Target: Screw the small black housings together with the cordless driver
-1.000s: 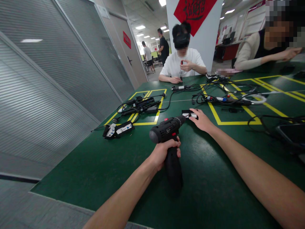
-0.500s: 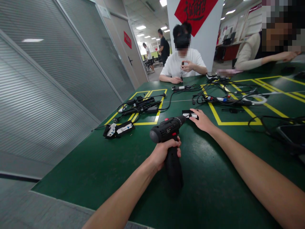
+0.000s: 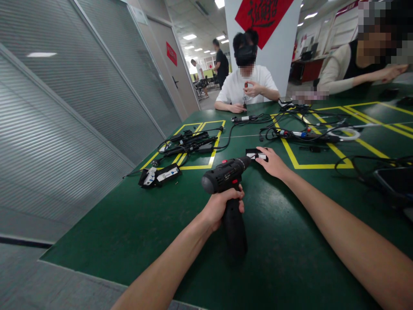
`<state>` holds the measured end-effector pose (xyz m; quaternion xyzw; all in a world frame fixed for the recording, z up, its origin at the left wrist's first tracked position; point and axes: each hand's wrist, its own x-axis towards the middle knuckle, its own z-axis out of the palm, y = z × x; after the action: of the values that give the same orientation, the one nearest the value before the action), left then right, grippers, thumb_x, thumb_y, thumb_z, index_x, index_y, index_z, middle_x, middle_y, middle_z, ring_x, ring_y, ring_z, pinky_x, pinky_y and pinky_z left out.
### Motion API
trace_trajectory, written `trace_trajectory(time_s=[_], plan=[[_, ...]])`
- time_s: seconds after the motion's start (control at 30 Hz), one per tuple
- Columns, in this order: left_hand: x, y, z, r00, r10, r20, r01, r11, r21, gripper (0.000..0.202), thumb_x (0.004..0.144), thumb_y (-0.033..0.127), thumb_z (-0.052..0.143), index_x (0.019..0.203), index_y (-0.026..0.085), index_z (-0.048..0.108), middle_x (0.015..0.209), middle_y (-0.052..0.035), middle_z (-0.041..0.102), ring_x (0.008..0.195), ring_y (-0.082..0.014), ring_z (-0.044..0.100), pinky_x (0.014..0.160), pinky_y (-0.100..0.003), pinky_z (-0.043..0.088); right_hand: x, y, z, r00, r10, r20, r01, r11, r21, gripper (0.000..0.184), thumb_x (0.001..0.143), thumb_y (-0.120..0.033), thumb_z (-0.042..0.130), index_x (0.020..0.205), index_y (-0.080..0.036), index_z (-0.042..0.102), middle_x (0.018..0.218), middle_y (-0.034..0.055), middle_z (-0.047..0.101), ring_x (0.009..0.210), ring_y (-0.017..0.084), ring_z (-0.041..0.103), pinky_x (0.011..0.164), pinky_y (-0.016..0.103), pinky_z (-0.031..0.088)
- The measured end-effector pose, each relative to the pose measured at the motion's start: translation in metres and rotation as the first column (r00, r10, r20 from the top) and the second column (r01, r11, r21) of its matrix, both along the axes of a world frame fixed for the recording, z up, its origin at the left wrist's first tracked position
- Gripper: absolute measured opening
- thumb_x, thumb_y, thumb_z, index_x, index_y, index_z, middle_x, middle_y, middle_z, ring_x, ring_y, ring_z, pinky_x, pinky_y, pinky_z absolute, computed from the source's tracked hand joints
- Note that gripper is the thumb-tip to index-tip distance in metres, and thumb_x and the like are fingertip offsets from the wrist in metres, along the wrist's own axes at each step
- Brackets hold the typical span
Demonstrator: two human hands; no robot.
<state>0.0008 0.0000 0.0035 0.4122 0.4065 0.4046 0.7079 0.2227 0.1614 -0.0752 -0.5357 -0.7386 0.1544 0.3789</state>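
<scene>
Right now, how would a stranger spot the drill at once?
Start at the green table, nearer than its yellow tape. There the left grip holds the drill, black with small red parts. Its thick pistol shape sets it apart from the thin cables beyond.

The left forearm [image 3: 176, 257] slants up rightward to the left hand [image 3: 221, 206] – fingers curled into a wrapped grip. The right forearm [image 3: 335, 224] angles leftward; the right hand [image 3: 273, 163] reaches farther forward – back uppermost, thumb and fingers parted in a pinch.
</scene>
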Motion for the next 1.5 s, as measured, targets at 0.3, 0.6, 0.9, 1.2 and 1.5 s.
trace_trajectory(time_s=[0.3, 0.6, 0.9, 1.2, 1.5], plan=[[-0.0005, -0.0008, -0.0004, 1.000, -0.011, 0.026, 0.010, 1.000, 0.009, 0.019, 0.073, 0.021, 0.060, 0.091, 0.014, 0.058, 0.075, 0.0006, 0.053, 0.052, -0.0089, 0.053, 0.056, -0.026, 0.043, -0.0005, -0.0011, 0.0010, 1.000, -0.007, 0.011, 0.007, 1.000, 0.001, 0.051, 0.087, -0.037, 0.054, 0.137, -0.024, 0.050, 0.130, 0.0121, 0.049, 0.117, 0.028, 0.055, 0.102, 0.043, 0.041], [0.0000, -0.0002, -0.0004, 1.000, 0.001, 0.018, -0.001, 1.000, -0.003, 0.021, 0.072, 0.021, 0.061, 0.091, 0.013, 0.057, 0.075, -0.0003, 0.054, 0.051, -0.0090, 0.053, 0.055, -0.026, 0.043, -0.0007, -0.0006, 0.0003, 1.000, -0.012, 0.008, 0.012, 1.000, 0.002, 0.051, 0.087, -0.036, 0.055, 0.136, -0.024, 0.050, 0.130, 0.0117, 0.050, 0.117, 0.027, 0.054, 0.102, 0.041, 0.041], [0.0004, 0.0003, -0.0014, 1.000, -0.005, 0.012, 0.004, 1.000, 0.013, 0.019, 0.072, 0.020, 0.060, 0.090, 0.013, 0.057, 0.074, 0.0001, 0.053, 0.051, -0.0089, 0.053, 0.056, -0.026, 0.043, -0.0004, 0.0000, 0.0003, 1.000, -0.010, -0.001, 0.010, 1.000, -0.003, 0.052, 0.087, -0.036, 0.055, 0.136, -0.024, 0.050, 0.130, 0.0122, 0.049, 0.119, 0.028, 0.053, 0.104, 0.041, 0.040], [0.0008, -0.0001, 0.0003, 1.000, 0.008, 0.015, -0.008, 1.000, -0.007, 0.021, 0.071, 0.021, 0.061, 0.091, 0.013, 0.056, 0.074, -0.0001, 0.053, 0.051, -0.0093, 0.053, 0.055, -0.026, 0.042, -0.0009, -0.0008, 0.0011, 1.000, -0.009, 0.004, 0.009, 1.000, -0.001, 0.052, 0.087, -0.037, 0.055, 0.137, -0.024, 0.050, 0.129, 0.0124, 0.050, 0.116, 0.028, 0.055, 0.102, 0.042, 0.041], [0.0004, -0.0007, -0.0006, 1.000, -0.008, 0.025, 0.008, 1.000, -0.001, 0.019, 0.072, 0.020, 0.059, 0.090, 0.013, 0.057, 0.074, -0.0002, 0.053, 0.051, -0.0090, 0.053, 0.056, -0.026, 0.042, 0.0001, -0.0005, 0.0015, 1.000, -0.010, 0.012, 0.010, 1.000, -0.007, 0.052, 0.087, -0.038, 0.055, 0.137, -0.025, 0.050, 0.130, 0.0119, 0.050, 0.116, 0.028, 0.055, 0.101, 0.043, 0.042]])
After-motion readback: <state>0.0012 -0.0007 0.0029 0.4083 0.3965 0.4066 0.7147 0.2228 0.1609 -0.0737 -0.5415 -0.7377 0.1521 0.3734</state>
